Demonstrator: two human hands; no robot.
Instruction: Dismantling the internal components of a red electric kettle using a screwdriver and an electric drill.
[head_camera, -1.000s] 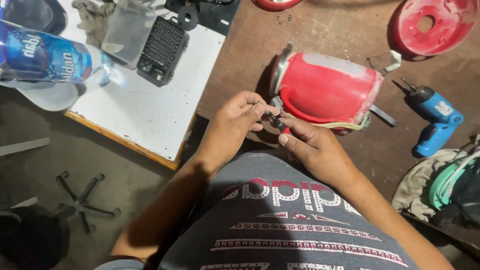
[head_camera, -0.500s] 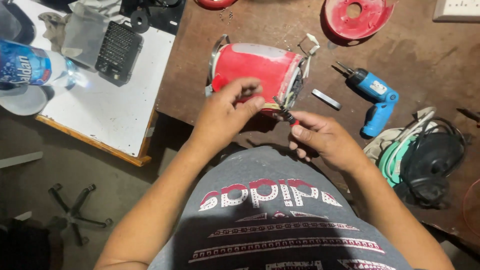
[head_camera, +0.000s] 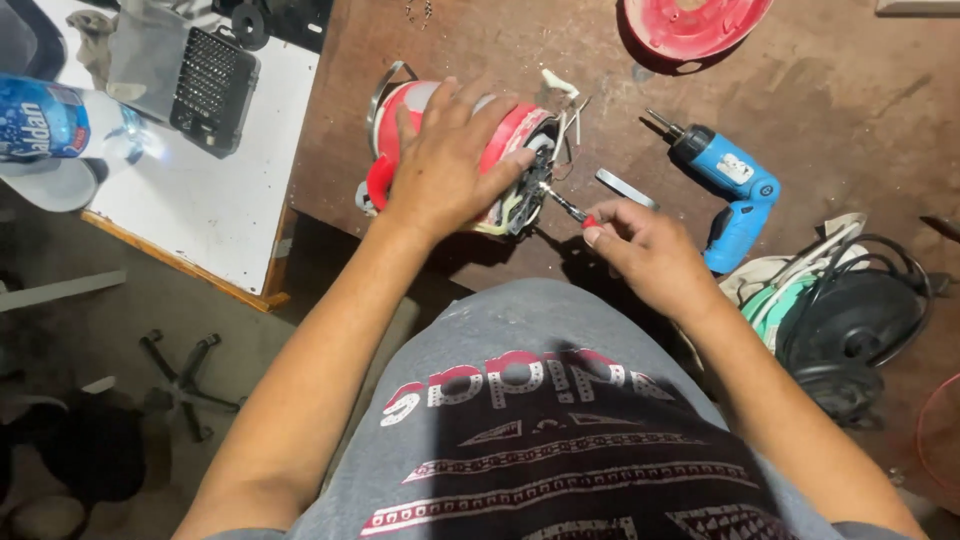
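A red electric kettle body (head_camera: 510, 125) lies on its side on the brown workbench (head_camera: 800, 110), its open base with wires facing right. My left hand (head_camera: 450, 160) is spread over the top of the kettle and presses it down. My right hand (head_camera: 640, 250) grips a small screwdriver (head_camera: 568, 207) with a red handle, and its metal tip points into the kettle's open base. A short flat metal piece (head_camera: 626, 187) lies just past my right hand.
A blue cordless screwdriver (head_camera: 725, 185) lies to the right. A red round lid (head_camera: 695, 25) sits at the back. A black appliance with cables (head_camera: 860, 320) is at the right edge. On the white table (head_camera: 215, 215) at left lie a water bottle (head_camera: 60, 120) and a black bit case (head_camera: 212, 85).
My left hand has moved from near my right hand onto the kettle and flattened over it. My right hand has brought the screwdriver tip to the kettle's base.
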